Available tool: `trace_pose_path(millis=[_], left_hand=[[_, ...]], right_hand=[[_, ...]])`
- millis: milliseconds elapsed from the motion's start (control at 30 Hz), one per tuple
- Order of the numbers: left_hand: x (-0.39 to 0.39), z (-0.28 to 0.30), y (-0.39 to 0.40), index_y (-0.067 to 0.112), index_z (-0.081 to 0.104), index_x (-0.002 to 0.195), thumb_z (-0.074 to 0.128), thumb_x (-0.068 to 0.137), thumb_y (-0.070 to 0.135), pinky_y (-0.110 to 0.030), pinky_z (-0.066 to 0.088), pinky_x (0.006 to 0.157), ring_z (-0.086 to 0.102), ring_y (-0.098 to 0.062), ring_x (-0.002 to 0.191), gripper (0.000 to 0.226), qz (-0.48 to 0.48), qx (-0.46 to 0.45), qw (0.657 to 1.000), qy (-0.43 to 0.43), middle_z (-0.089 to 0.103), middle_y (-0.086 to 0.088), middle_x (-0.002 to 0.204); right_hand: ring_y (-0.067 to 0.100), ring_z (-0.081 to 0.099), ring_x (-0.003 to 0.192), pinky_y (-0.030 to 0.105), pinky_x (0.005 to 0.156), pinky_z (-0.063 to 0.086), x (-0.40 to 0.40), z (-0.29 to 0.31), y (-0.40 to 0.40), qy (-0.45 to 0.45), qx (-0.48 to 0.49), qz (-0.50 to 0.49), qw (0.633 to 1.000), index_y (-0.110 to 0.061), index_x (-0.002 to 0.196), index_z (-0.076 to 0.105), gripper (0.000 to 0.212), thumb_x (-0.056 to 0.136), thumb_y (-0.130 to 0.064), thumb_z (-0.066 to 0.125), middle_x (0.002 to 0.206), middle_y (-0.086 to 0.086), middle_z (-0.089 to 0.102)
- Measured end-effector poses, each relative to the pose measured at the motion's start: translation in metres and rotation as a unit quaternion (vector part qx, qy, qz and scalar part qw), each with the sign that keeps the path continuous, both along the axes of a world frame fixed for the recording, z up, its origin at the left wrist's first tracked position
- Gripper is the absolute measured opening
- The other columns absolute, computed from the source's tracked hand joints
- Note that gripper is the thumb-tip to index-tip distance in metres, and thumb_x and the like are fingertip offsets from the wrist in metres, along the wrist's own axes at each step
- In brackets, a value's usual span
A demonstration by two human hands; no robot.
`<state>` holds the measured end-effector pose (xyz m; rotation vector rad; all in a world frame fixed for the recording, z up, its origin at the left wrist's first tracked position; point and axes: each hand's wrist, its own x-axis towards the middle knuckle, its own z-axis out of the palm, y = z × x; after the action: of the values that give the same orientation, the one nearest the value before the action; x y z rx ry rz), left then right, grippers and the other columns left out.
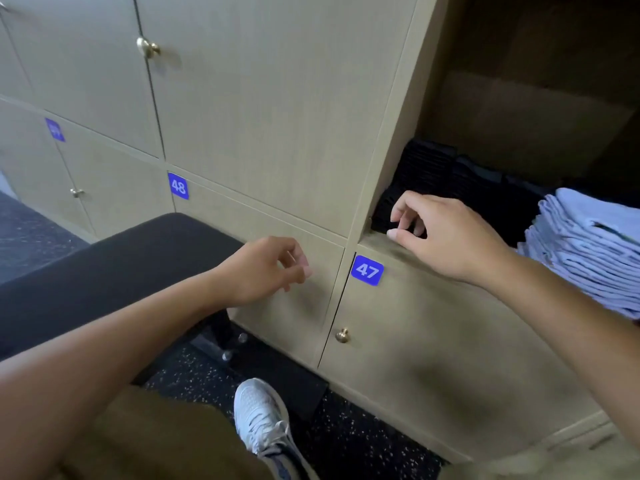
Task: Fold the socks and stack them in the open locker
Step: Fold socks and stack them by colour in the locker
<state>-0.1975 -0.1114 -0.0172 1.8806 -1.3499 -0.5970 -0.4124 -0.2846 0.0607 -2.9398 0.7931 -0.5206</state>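
Black folded socks (436,174) lie in a pile at the left of the open locker (388,247), on its wooden floor. My right hand (446,233) hovers at the locker's front edge just in front of the black pile, fingers loosely curled and holding nothing. My left hand (266,268) hangs in front of the closed door 48, fingers relaxed and empty. A tall stack of folded pale blue socks (588,251) stands at the right side of the same locker.
A black padded bench (114,265) stands to the left, against the lockers. Closed doors with brass knobs (342,336) and blue number tags 47 (367,270) and 48 (178,186) are below and left. My white shoe (259,414) rests on the speckled floor.
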Motion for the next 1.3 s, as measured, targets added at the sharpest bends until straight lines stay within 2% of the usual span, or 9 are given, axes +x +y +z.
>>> trace_pose_path(millis=[200, 300, 400, 533, 733, 867, 1033, 1167, 1300], left_hand=[[-0.006, 0.001, 0.017, 0.025, 0.067, 0.096, 0.066, 0.095, 0.04, -0.03, 0.051, 0.077, 0.063, -0.004, 0.082, 0.015, 0.001, 0.031, 0.991, -0.13, 0.068, 0.012, 0.087], [-0.006, 0.001, 0.025, 0.023, 0.066, 0.1, 0.065, 0.096, 0.041, -0.026, 0.044, 0.071, 0.06, -0.006, 0.082, 0.018, -0.004, 0.055, 0.985, -0.164, 0.064, 0.014, 0.088], [0.001, 0.001, 0.04, 0.023, 0.066, 0.102, 0.065, 0.097, 0.04, -0.029, 0.045, 0.076, 0.061, -0.013, 0.088, 0.018, 0.007, 0.086, 0.978, -0.188, 0.062, 0.014, 0.088], [0.014, 0.01, 0.077, 0.022, 0.066, 0.108, 0.063, 0.098, 0.043, -0.035, 0.051, 0.081, 0.062, -0.016, 0.091, 0.023, 0.033, 0.123, 0.967, -0.221, 0.065, 0.009, 0.096], [0.045, 0.023, 0.152, 0.024, 0.064, 0.101, 0.062, 0.098, 0.043, -0.033, 0.05, 0.078, 0.061, -0.012, 0.087, 0.019, 0.097, 0.146, 0.956, -0.237, 0.066, 0.008, 0.095], [0.063, 0.032, 0.202, 0.022, 0.064, 0.101, 0.061, 0.099, 0.042, -0.032, 0.05, 0.079, 0.061, -0.014, 0.089, 0.021, 0.146, 0.174, 0.944, -0.238, 0.066, 0.005, 0.096], [0.081, 0.041, 0.26, 0.028, 0.065, 0.098, 0.062, 0.097, 0.044, -0.024, 0.045, 0.072, 0.06, -0.006, 0.086, 0.016, 0.207, 0.188, 0.932, -0.231, 0.065, 0.013, 0.093], [0.09, 0.046, 0.298, 0.028, 0.065, 0.102, 0.064, 0.097, 0.042, -0.032, 0.05, 0.084, 0.062, -0.011, 0.092, 0.015, 0.248, 0.212, 0.915, -0.237, 0.063, 0.016, 0.093], [0.102, 0.038, 0.332, 0.028, 0.066, 0.105, 0.066, 0.096, 0.04, -0.032, 0.05, 0.086, 0.064, -0.015, 0.098, 0.015, 0.281, 0.232, 0.903, -0.23, 0.065, 0.013, 0.098]], right_hand=[[0.003, 0.054, 0.077, 0.026, 0.062, 0.037, 0.007, -0.019, 0.053, 0.068, 0.021, 0.047, 0.996, -0.033, 0.096, 0.058, 0.011, 0.095, -0.043, 0.06, 0.088, -0.016, 0.059], [0.001, 0.053, 0.079, 0.026, 0.066, 0.043, 0.014, -0.025, 0.073, 0.089, 0.024, 0.068, 0.993, -0.035, 0.1, 0.058, 0.013, 0.096, -0.047, 0.058, 0.089, -0.017, 0.059], [0.004, 0.054, 0.079, 0.033, 0.073, 0.05, 0.026, -0.027, 0.089, 0.095, 0.033, 0.099, 0.99, -0.035, 0.102, 0.058, 0.014, 0.096, -0.048, 0.059, 0.092, -0.016, 0.061], [-0.001, 0.052, 0.072, 0.03, 0.069, 0.047, 0.049, -0.032, 0.104, 0.093, 0.046, 0.138, 0.985, -0.033, 0.099, 0.06, 0.015, 0.095, -0.046, 0.063, 0.091, -0.015, 0.063], [-0.003, 0.056, 0.073, 0.03, 0.071, 0.047, 0.094, -0.037, 0.131, 0.07, 0.089, 0.179, 0.977, -0.032, 0.09, 0.064, 0.013, 0.091, -0.044, 0.069, 0.076, -0.02, 0.062], [0.0, 0.058, 0.073, 0.028, 0.068, 0.046, 0.127, -0.04, 0.158, 0.063, 0.115, 0.221, 0.966, -0.03, 0.089, 0.064, 0.012, 0.091, -0.04, 0.069, 0.078, -0.017, 0.064], [0.002, 0.056, 0.074, 0.025, 0.068, 0.046, 0.164, -0.041, 0.197, 0.063, 0.134, 0.274, 0.95, -0.028, 0.094, 0.064, 0.012, 0.094, -0.039, 0.066, 0.077, -0.016, 0.058], [0.006, 0.06, 0.082, 0.034, 0.08, 0.054, 0.194, -0.049, 0.225, 0.06, 0.144, 0.313, 0.937, -0.03, 0.099, 0.064, 0.014, 0.094, -0.042, 0.066, 0.087, -0.016, 0.061], [0.005, 0.061, 0.088, 0.032, 0.086, 0.053, 0.222, -0.064, 0.247, 0.065, 0.203, 0.337, 0.917, -0.028, 0.111, 0.064, 0.022, 0.093, -0.041, 0.068, 0.104, -0.014, 0.064]])
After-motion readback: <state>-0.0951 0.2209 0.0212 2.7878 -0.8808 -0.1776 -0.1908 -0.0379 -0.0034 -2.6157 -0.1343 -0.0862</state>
